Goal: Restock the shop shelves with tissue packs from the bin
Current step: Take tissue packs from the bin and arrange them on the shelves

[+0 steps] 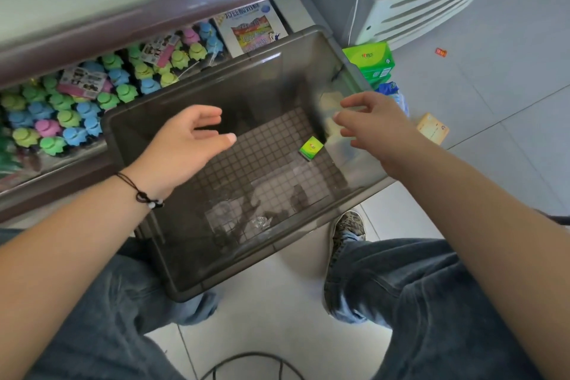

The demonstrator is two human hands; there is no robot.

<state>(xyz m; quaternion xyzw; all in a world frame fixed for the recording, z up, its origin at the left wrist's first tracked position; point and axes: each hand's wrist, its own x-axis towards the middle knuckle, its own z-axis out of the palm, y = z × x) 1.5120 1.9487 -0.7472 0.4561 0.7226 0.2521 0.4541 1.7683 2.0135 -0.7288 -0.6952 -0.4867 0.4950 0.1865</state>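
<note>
From the head view, the smoky translucent plastic bin (172,268) with a grid-patterned floor sits between the person's knees, nearly emptied: one small green tissue pack (311,148) lies on its floor, just below and between the two hands. The left hand (182,145) hovers over the bin with fingers spread and relaxed, holding nothing. The right hand (370,123) hangs over the bin's right wall, fingers loosely curled; it looks empty, though blur makes that uncertain. The step in hand seems to be fetching the last pack, so the next move calls for reaching down to pinch it.

Beyond the left hand, the shelf (154,9) holds rows of pastel-capped bottles (77,114). Past the right hand, larger green tissue packs (370,63) and a tan card (431,131) lie on the floor. Nothing blocks the reach.
</note>
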